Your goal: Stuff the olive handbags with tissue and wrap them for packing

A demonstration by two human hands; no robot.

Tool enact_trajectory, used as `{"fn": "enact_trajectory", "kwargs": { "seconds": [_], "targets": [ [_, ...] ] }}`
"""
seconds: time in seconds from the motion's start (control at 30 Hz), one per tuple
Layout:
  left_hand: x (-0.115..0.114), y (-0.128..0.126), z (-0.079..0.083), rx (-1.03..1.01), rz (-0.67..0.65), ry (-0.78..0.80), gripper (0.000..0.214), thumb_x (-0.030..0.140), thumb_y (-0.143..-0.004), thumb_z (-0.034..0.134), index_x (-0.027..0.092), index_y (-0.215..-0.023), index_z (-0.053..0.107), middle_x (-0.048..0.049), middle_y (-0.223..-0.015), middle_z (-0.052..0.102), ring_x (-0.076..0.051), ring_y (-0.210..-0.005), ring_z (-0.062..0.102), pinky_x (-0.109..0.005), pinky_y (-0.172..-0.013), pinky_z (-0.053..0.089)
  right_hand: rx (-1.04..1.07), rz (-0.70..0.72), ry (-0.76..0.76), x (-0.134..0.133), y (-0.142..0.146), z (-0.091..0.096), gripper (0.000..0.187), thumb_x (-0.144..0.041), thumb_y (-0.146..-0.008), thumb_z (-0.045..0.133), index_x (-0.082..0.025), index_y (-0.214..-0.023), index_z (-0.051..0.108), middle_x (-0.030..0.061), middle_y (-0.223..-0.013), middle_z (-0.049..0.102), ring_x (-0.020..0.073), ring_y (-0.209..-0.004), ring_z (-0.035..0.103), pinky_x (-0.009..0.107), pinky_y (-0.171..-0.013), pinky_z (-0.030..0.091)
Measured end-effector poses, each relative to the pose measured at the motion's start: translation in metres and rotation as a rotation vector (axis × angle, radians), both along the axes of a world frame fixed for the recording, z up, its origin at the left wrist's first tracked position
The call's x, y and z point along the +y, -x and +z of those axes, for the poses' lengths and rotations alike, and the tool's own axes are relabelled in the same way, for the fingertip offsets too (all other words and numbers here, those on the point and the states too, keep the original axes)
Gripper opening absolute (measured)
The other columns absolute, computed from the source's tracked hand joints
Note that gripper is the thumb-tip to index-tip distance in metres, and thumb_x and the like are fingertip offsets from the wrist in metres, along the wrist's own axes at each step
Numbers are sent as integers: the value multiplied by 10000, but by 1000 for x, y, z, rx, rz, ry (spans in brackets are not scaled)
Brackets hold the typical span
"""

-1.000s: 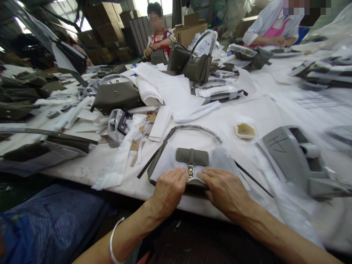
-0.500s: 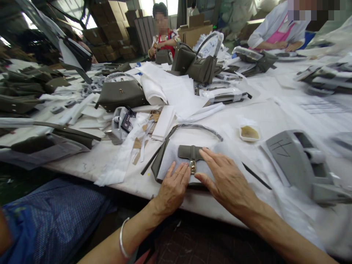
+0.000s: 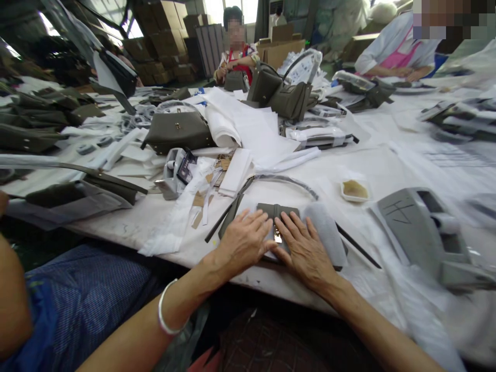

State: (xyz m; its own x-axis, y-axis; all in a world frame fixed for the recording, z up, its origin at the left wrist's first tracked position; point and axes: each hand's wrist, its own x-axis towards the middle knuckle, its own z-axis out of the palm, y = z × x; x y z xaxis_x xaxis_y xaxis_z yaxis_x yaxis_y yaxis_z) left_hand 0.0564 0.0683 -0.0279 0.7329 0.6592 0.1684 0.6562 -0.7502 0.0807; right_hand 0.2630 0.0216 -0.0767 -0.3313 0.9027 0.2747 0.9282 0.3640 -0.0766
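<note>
Beneath the left grip (image 3: 245, 237) and right grip (image 3: 304, 247), spread flat, holding nothing, the bag (image 3: 276, 207) likely wants even pressure beside its clasp (image 3: 278, 236).

The handbag (image 3: 267, 208) is coloured olive-grey, its clasp (image 3: 277, 236) finished in gold, its wrapping sheet (image 3: 325, 232) tinted pale bluish grey. The bench (image 3: 329, 170) is covered in white. The grey tape dispenser (image 3: 406, 222) is marked in black. One apron (image 3: 399, 58) is coloured pink; blue cloth (image 3: 93, 284) is finely checked.
</note>
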Motion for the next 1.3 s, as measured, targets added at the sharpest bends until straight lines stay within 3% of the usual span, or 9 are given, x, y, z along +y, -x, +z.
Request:
{"fn": "enact_trajectory", "kwargs": {
  "seconds": [0.2,0.3,0.47,0.53,0.63,0.8,1.03,1.2,1.3],
  "targets": [
    [21,17,-44,41,259,-114,609,521,-972,436,191,-1478,363,-97,-1551,356,-261,-1443,305,-495,-1162,279,15,-36,2,-2,5,2,647,-559,-918,511,-209,-1456,429,93,-1530,402,359,-1428,280,594,-1160,164],
    [8,22,-38,65,273,-127,546,473,-976,448,205,-1451,417,-79,-1530,396,-264,-1422,345,-502,-1149,305,14,-47,-3,-2,5,1,662,-565,-909,524,-209,-1458,427,98,-1529,403,372,-1427,277,604,-1152,172],
    [-10,6,8,85,234,-193,420,405,-969,492,160,-1298,585,-116,-1376,573,-292,-1352,439,-549,-1185,204,32,-43,-10,-2,3,-3,652,-566,-914,511,-216,-1458,428,94,-1523,412,369,-1424,288,606,-1151,175],
    [-8,-5,13,59,161,-211,473,463,-968,480,174,-1336,550,-108,-1419,534,-284,-1391,388,-535,-1195,185,34,-48,-14,-2,3,-4,641,-553,-923,500,-205,-1457,430,100,-1525,409,369,-1425,285,609,-1151,173],
    [0,-14,-6,41,93,-204,573,541,-963,443,182,-1409,467,-120,-1490,447,-274,-1412,354,-501,-1171,250,37,-44,-5,-2,2,-4,636,-553,-926,495,-210,-1458,430,93,-1532,397,365,-1426,285,607,-1156,167],
    [-1,-8,-48,-43,162,-170,532,519,-967,448,205,-1395,471,-120,-1434,496,-265,-1293,478,-449,-1078,366,29,-9,27,0,0,-1,662,-588,-909,506,-221,-1456,432,85,-1539,387,363,-1429,278,593,-1154,183],
    [-23,-2,-51,-121,196,-227,405,478,-999,372,160,-1075,612,-86,-928,645,-245,-862,583,-400,-789,434,1,40,53,3,-5,5,672,-594,-899,520,-209,-1444,445,98,-1520,416,359,-1406,328,575,-1134,237],
    [-41,12,-60,-275,91,-280,414,444,-1016,351,133,-1164,583,-105,-1016,657,-226,-920,581,-373,-817,426,6,59,44,2,-8,6,709,-616,-881,537,-216,-1455,429,95,-1528,404,348,-1418,316,565,-1147,222],
    [-44,18,-50,-288,56,-222,343,383,-1016,394,164,-1206,578,-92,-1056,663,-209,-953,588,-362,-840,435,1,67,18,1,-9,4,694,-581,-887,551,-213,-1461,419,90,-1535,395,344,-1429,294,555,-1154,214]
  ]
}}
